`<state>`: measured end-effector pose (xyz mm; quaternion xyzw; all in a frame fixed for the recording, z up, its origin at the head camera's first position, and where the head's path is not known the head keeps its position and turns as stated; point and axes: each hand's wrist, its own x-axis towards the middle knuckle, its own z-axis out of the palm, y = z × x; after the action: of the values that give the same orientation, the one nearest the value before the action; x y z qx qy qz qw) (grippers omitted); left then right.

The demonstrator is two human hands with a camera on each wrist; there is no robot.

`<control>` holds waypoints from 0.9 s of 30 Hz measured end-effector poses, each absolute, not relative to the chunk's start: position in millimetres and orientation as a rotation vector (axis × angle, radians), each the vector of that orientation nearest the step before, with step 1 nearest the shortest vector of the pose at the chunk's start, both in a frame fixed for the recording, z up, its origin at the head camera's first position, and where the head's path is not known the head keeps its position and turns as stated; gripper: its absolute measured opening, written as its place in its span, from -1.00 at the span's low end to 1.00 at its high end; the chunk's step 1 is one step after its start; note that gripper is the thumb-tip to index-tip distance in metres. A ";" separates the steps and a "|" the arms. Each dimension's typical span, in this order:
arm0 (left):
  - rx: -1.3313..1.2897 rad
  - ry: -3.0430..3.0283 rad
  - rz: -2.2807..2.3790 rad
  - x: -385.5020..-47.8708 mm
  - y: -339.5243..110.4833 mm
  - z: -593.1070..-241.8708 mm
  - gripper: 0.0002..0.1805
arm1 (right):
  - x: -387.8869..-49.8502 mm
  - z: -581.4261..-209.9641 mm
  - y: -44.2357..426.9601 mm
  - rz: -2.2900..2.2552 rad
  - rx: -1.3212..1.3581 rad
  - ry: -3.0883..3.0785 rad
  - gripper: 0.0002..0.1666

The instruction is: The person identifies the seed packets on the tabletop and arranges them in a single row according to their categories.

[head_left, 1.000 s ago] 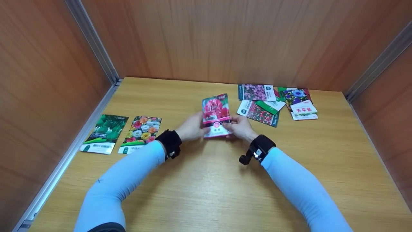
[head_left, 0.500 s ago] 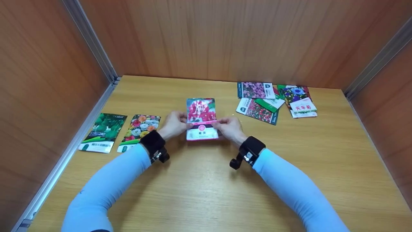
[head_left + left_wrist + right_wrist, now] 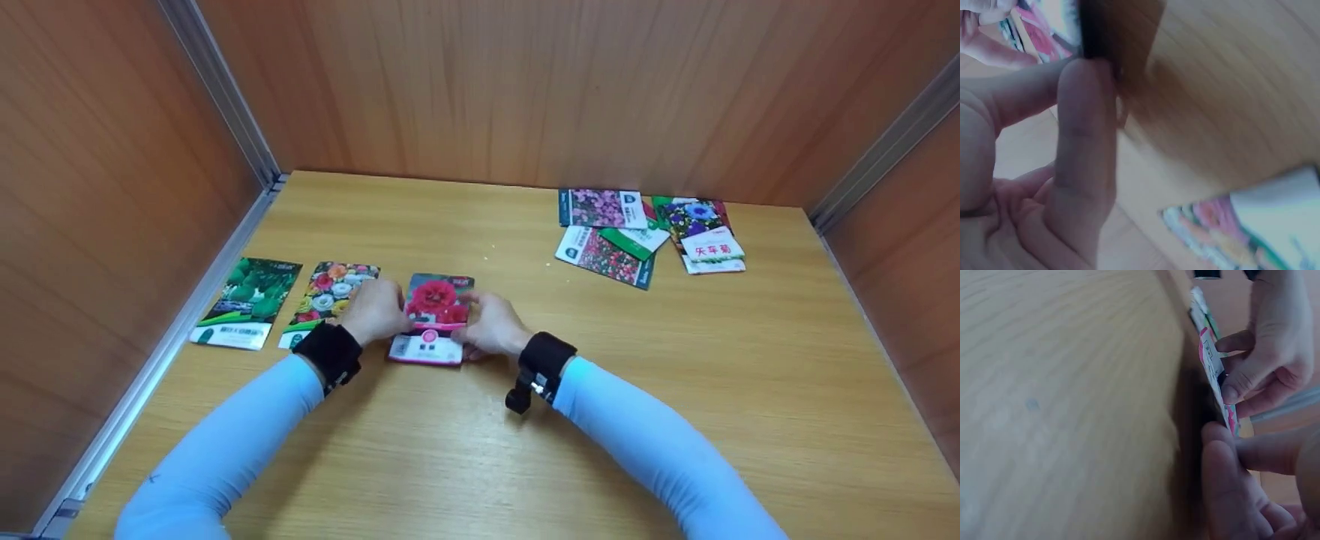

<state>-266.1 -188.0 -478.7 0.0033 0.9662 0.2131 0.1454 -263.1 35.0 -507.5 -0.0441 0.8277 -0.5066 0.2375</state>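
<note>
Low over the table, a seed packet with red flowers and a pink band (image 3: 433, 298) is held by both hands. My left hand (image 3: 377, 311) pinches its left edge; in the right wrist view the thumb (image 3: 1241, 382) lies on the packet's face. At the opposite edge, my right hand (image 3: 493, 324) grips with thumb and fingers. Just left of it lies a packet with mixed-colour roses (image 3: 324, 302), partly covered by my left hand. Farther left lies a green packet (image 3: 247, 304). In the left wrist view, fingers hide most of the held packet.
At the back right, several packets overlap, among them one with pink-purple flowers (image 3: 600, 208), one with small red flowers (image 3: 611, 259) and one with blue flowers (image 3: 694, 217). Wooden panels (image 3: 480, 90) close in the back and sides of the table (image 3: 480, 450).
Both hands have carried the red-flower packet leftward and toward the person, from mid-table to beside the rose packet. It now sits lower. The other packets stay where they were.
</note>
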 end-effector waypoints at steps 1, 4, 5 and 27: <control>0.018 2.795 0.549 -263.1 -187.8 -477.9 -0.78 | -261.4 -509.0 31.3 -1.346 -0.168 2.295 -0.05; 0.132 2.897 0.304 -249.3 -186.6 -477.0 -0.83 | -258.5 -512.3 22.3 -1.266 -0.292 2.349 -0.06; 0.176 2.917 0.238 -243.3 -184.4 -476.7 -0.80 | -258.3 -512.7 20.4 -1.245 -0.319 2.364 -0.06; 0.471 2.856 0.093 -216.8 -163.5 -483.9 -0.79 | -265.0 -513.5 1.5 -0.815 -0.570 2.638 -0.20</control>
<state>-216.8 -163.5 -483.9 0.1615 0.9787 0.0318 0.1225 -265.0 1.5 -513.5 -0.1996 0.9237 -0.2852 0.1603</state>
